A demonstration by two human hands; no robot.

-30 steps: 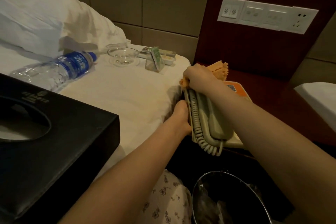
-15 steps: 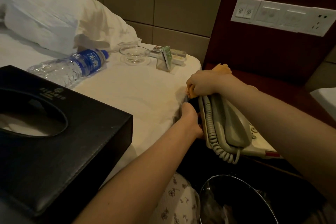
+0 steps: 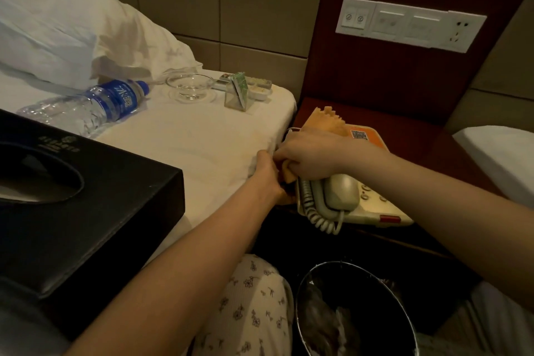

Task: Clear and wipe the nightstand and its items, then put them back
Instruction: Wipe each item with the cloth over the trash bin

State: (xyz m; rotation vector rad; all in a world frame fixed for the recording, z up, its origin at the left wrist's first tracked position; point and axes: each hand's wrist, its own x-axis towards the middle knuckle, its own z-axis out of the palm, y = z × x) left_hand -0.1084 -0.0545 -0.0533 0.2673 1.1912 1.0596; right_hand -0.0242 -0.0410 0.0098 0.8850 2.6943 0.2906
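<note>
Right hand (image 3: 312, 156) clamps cloth (image 3: 326, 121) on phone (image 3: 378, 205); left hand (image 3: 266, 174) grip hidden. Rubbing may unseat the handset (image 3: 339, 191) just below that grip.

beige phone (image 3: 341, 193), orange cloth (image 3: 326, 121), blue-labelled bottle (image 3: 115, 98), black tissue box (image 3: 101, 196), white sheet (image 3: 187, 136), dark red nightstand (image 3: 427, 150), flower-print trousers (image 3: 248, 298).

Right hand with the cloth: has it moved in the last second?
Yes. The right hand, gripping the cloth, has slid toward the person, farther from the mattress corner, covering more of the handset.
</note>
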